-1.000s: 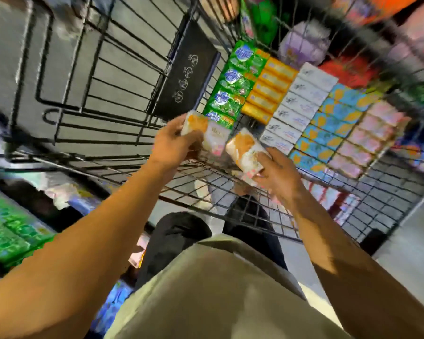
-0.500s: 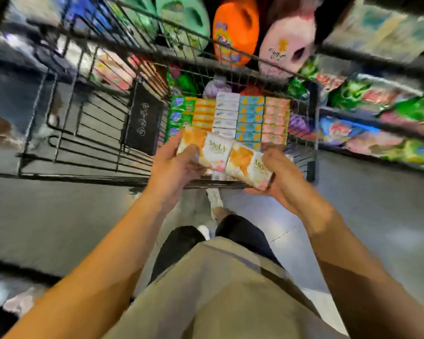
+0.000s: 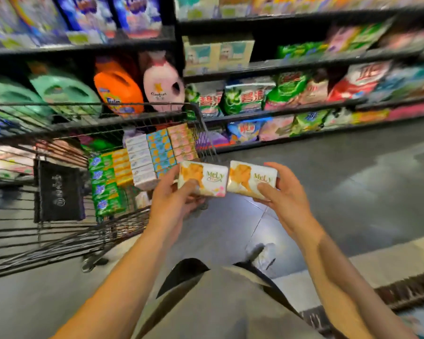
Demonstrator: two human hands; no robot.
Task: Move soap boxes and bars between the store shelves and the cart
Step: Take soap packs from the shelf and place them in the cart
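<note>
Both soap bars have come clear of the cart [image 3: 201,133], left hand [image 3: 174,204] gripping one [image 3: 202,178], right hand [image 3: 283,199] the other [image 3: 251,179].

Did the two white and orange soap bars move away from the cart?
Yes. The two white and orange soap bars, earlier above the black wire cart, are now out past its right side, over the grey floor.

My head camera, looking forward and down.
It sits close above my forearms, facing the cart [image 3: 59,148] at left and store shelves [image 3: 304,62] ahead.
</note>
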